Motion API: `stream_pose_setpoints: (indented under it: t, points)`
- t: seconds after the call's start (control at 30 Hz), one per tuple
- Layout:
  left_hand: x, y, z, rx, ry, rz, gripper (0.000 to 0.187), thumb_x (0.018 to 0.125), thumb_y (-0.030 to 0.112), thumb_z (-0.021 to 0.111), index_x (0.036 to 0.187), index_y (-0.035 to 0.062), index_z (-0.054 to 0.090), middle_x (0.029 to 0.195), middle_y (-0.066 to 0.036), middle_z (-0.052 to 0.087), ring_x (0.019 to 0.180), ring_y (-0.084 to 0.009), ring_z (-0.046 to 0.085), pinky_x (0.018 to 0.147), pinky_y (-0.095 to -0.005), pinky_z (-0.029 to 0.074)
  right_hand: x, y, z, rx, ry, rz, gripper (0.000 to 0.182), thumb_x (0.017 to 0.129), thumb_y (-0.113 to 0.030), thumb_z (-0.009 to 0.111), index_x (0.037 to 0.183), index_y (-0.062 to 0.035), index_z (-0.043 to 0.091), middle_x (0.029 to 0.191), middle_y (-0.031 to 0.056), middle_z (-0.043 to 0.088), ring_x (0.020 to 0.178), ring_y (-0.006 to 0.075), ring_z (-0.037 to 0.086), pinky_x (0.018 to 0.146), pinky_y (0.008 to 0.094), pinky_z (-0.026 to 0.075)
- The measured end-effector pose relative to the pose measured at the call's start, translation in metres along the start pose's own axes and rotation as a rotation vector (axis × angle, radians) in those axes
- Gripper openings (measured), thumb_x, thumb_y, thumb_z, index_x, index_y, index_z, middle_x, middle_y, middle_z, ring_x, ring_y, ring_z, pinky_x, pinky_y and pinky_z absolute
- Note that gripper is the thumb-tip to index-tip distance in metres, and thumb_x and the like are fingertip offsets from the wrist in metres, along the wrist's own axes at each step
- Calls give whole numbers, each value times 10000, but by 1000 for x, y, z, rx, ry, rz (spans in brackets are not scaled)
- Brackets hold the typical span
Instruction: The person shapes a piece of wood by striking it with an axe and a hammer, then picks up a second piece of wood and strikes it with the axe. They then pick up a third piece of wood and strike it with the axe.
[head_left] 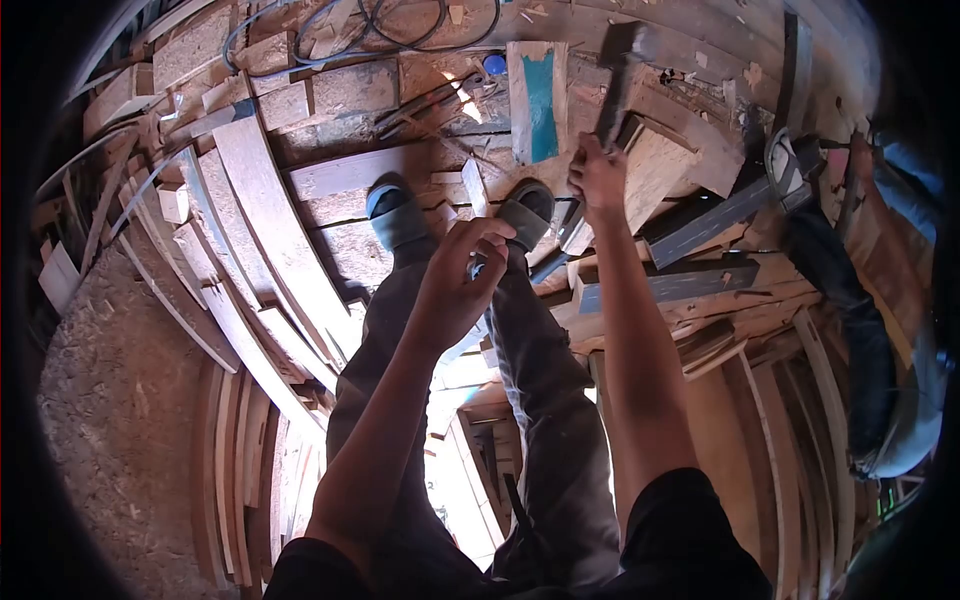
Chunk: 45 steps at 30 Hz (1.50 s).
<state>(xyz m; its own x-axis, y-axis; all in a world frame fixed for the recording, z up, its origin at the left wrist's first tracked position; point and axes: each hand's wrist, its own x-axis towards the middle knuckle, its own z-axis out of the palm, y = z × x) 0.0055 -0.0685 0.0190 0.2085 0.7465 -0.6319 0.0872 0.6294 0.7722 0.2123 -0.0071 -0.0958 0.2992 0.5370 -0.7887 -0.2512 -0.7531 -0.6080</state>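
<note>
My right hand (600,182) is wrapped round the handle of a hammer (615,85), raised at the upper right of centre with its dark, blocky head away from me. My left hand (462,268) is closed in front of my shins, thumb and fingers drawn together; what it grips, if anything, I cannot make out. Just beyond those fingers a pale, narrow pointed strip (475,187) shows between my sandalled feet. A wood block with a teal painted face (538,105) stands ahead, left of the hammer.
Long boards (270,215) lean at the left, and more planks (780,450) stand at the lower right. Dark timbers (700,225) lie right of my feet. Another person's trousered leg (850,300) is at the far right. A cable (400,35) loops at the top.
</note>
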Motion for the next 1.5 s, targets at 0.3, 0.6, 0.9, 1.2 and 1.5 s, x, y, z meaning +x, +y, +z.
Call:
stream_pose_setpoints:
  t: [0.3,0.6,0.9,1.2,1.5]
  points:
    - [5,-2,-5,-17,20,-12,197,873,44,546,1065,15,583,935,-76,572,840,-140,585,785,-285,464,-43,-179,23,38,-140,-879,414,914,-368,572,656,-99,393,476,2,332,352,98,290,348,264,234]
    - [11,-1,-6,-16,-38,-59,196,953,115,525,1134,60,578,1085,-55,607,936,-126,585,824,-275,461,22,-26,-17,-292,-150,337,259,906,-191,526,673,-132,430,489,-52,324,366,68,314,340,261,242]
    - [11,1,-1,-13,-79,-75,205,961,144,525,1142,58,567,1086,-51,609,963,-136,583,831,-284,459,14,-16,-30,122,-352,401,333,913,-205,509,628,-176,340,503,-69,226,375,58,212,377,244,193]
    - [17,4,15,-77,-97,-78,201,908,103,545,1097,41,572,983,-73,599,906,-152,589,824,-295,471,-42,-66,-25,147,-186,8,250,924,-223,528,707,-123,456,504,-59,320,379,55,305,348,232,243]
    - [21,-25,10,-49,-66,-128,203,939,123,539,1121,41,575,1012,-39,601,929,-126,578,815,-271,447,-78,-234,-16,132,-281,-870,396,965,-389,419,676,-121,382,517,-20,289,428,93,246,431,247,244]
